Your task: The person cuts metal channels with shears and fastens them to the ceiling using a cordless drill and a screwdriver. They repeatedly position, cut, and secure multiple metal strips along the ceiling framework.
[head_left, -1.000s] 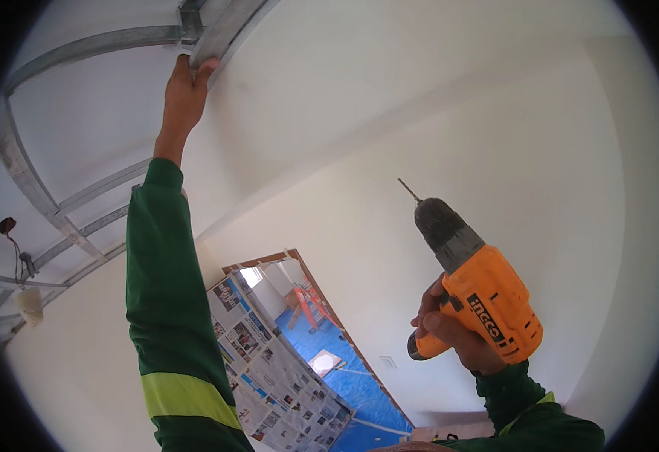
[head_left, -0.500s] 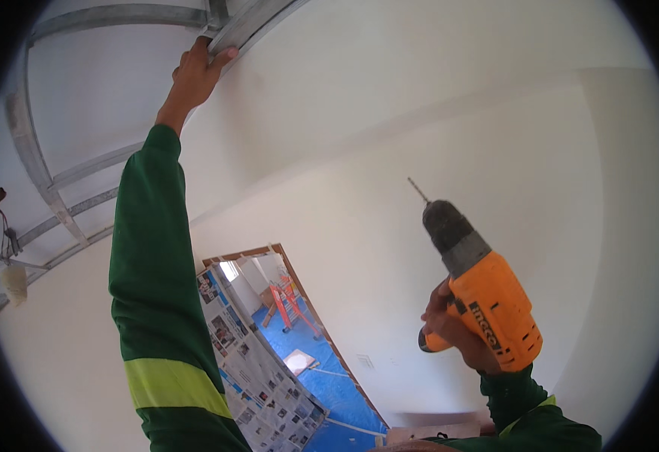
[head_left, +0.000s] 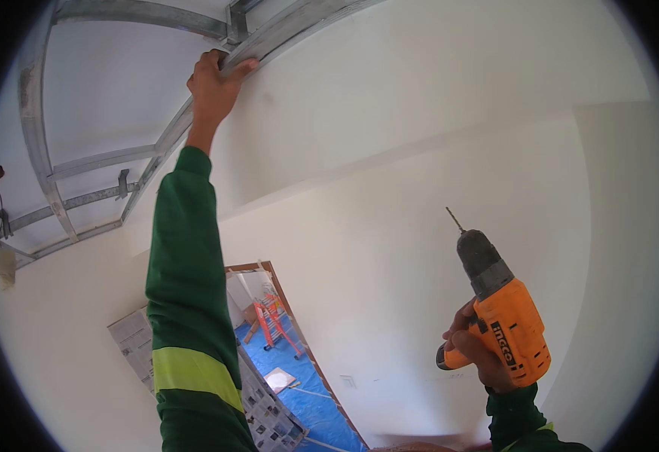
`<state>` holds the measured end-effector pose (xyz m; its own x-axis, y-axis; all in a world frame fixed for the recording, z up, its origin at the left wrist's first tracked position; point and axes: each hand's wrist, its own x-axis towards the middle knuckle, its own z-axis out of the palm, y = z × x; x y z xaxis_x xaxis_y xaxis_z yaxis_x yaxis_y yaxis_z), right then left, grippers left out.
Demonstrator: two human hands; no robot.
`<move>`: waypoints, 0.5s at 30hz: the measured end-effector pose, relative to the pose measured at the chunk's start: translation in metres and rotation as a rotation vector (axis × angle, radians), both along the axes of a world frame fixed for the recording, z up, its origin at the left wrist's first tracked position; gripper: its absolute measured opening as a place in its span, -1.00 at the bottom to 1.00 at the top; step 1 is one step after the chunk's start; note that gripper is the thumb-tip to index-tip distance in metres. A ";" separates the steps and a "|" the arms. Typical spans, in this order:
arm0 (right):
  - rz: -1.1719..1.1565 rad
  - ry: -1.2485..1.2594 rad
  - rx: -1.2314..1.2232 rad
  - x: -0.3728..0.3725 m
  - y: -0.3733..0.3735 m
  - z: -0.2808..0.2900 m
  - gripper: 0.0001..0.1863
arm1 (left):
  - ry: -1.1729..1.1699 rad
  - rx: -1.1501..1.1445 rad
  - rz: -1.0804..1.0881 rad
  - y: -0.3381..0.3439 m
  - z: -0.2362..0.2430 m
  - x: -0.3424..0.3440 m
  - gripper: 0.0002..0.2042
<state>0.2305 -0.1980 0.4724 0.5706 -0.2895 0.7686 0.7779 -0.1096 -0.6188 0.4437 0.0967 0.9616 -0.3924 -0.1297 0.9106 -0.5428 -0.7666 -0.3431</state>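
My left hand, at the end of a raised green sleeve with a lime band, grips a galvanized metal channel of the ceiling frame at top, fingers curled over its edge. My right hand, low on the right, grips an orange-and-black cordless drill with its fingers around the handle near the trigger. A thin drill bit points up and to the left from the chuck, apart from the frame and in front of the white wall behind it.
Metal framing spans the upper left, with a hanging wired fitting. Below, a doorway in the white wall has a paper-covered panel; beyond it are a red ladder and blue floor sheeting.
The view has shifted. My left hand, still on the channel, now appears farther right. The drill in my right hand now appears lower and farther right.
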 end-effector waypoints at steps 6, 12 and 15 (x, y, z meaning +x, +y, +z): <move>0.173 -0.082 0.168 0.009 -0.007 -0.016 -0.58 | -0.122 -0.112 -0.050 -0.029 -0.034 0.019 -0.56; 0.114 -0.030 0.163 0.012 -0.014 -0.022 -0.62 | -0.141 -0.142 -0.003 -0.026 -0.029 0.024 -0.55; 0.121 -0.022 0.166 0.013 -0.017 -0.023 -0.62 | -0.142 -0.039 0.031 -0.014 -0.017 0.020 -0.43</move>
